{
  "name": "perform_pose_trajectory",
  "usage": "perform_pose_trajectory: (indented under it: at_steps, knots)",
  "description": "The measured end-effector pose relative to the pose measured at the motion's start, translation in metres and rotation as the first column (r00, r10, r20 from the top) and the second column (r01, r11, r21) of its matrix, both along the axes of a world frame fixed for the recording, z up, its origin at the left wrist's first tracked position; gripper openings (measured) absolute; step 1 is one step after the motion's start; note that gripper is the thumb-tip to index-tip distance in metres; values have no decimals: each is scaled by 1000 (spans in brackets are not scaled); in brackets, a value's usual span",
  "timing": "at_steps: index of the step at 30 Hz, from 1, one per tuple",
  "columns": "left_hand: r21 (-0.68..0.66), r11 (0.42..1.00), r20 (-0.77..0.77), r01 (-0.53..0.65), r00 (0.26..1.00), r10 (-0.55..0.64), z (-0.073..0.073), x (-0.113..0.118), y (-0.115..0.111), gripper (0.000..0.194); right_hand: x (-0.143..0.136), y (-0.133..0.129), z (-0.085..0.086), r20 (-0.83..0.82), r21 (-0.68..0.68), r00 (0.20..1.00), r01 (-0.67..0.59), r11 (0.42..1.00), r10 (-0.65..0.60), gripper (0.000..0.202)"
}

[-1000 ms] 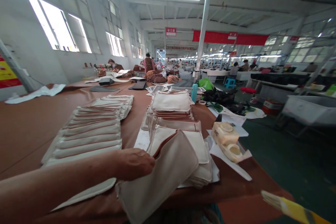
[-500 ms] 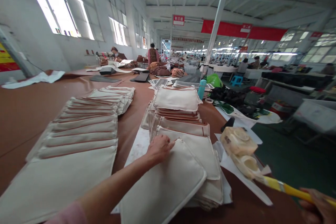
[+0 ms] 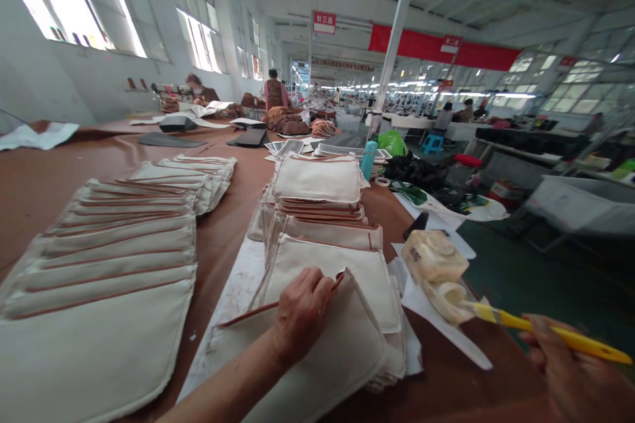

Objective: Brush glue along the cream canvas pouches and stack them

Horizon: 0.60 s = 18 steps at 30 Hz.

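My left hand (image 3: pixel 305 310) is closed on the upper edge of a cream fabric panel (image 3: pixel 317 370) with a brown edge, which lies tilted over a stack of similar panels (image 3: pixel 337 271). At the right, my right hand (image 3: pixel 570 363) grips a paintbrush (image 3: pixel 536 327) by its yellow handle. The brush's bristle end is at the mouth of a cut, yellowish plastic container (image 3: pixel 449 297), where its tip is partly hidden. Left of my forearm, a row of overlapping cream panels (image 3: pixel 109 337) fans away from me.
The panels lie on a brown-covered table (image 3: pixel 233 225). White paper (image 3: pixel 223 317) sticks out under the middle stack. Farther back are a turquoise bottle (image 3: pixel 368 160), a tape roll (image 3: pixel 382 182), a green bag (image 3: pixel 391 143) and dark flat pieces (image 3: pixel 251 137). Other people work in the background.
My left hand has lifted the panel's upper edge, so its brown border shows. The brush has moved left and up to the container's mouth. The view has shifted slightly right.
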State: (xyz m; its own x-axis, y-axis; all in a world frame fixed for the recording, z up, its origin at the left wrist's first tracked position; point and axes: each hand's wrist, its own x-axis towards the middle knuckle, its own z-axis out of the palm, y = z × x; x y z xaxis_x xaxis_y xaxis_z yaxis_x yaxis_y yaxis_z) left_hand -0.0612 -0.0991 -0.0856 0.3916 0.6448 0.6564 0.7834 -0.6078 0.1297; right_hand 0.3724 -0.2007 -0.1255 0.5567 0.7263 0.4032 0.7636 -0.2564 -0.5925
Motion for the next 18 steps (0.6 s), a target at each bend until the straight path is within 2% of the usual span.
perform_pose_trajectory:
  at_steps: [2,4,10,14,16,18]
  knots:
    - [13,1000,-19,13,1000,-12,1,2,-1,26,-7,3,12,-91,-69,994,50,996,-56,50]
    - [26,1000,-37,14,999,-13,1,4,-1,25,-12,6,20,-122,-76,991,52,996,-61,54]
    - [3,1000,-91,19,996,-19,-6,10,3,21,-14,16,24,-156,-7,988,12,1000,-13,55]
    - [-163,982,-93,-91,993,77,-18,14,9,18,-17,24,29,-178,59,982,-50,997,59,52]
    - [-295,943,-97,-156,986,133,-24,15,13,17,-17,28,32,-177,102,980,-72,992,89,51]
    - [-426,888,-77,-171,985,153,-27,16,16,21,-17,30,34,-167,127,981,-78,989,99,51]
